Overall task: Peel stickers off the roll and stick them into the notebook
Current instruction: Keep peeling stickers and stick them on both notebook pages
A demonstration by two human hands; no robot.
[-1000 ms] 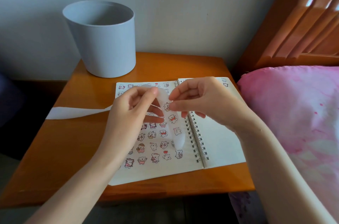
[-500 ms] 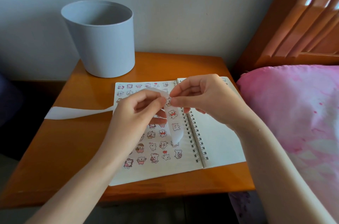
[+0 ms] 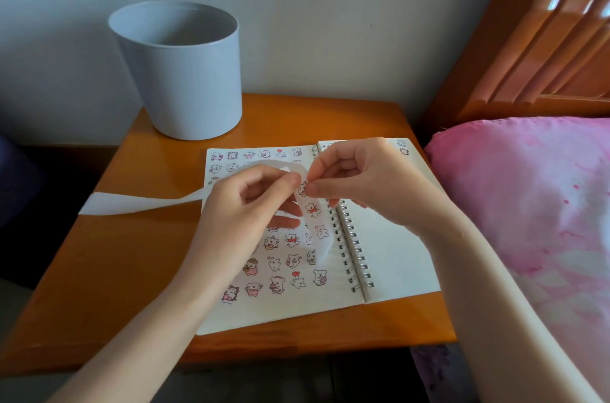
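Observation:
An open spiral notebook (image 3: 389, 254) lies on the wooden bedside table; its left page carries several small cartoon stickers. A white sticker strip (image 3: 138, 203) runs from the table's left edge up into my hands and hangs down over the page with a few stickers on it. My left hand (image 3: 244, 214) grips the strip between thumb and fingers above the left page. My right hand (image 3: 359, 178) pinches a small sticker (image 3: 302, 189) at the strip's bend, fingertip to fingertip with the left hand.
A grey-blue round bin (image 3: 180, 72) stands at the back left of the orange wooden table (image 3: 132, 270). A pink pillow (image 3: 528, 204) and wooden headboard (image 3: 534, 39) are close on the right. A wall is right behind the table.
Both hands have come closer together over the page, and the right fingertips now pinch at a sticker on the strip. The strip's hanging end shifted slightly.

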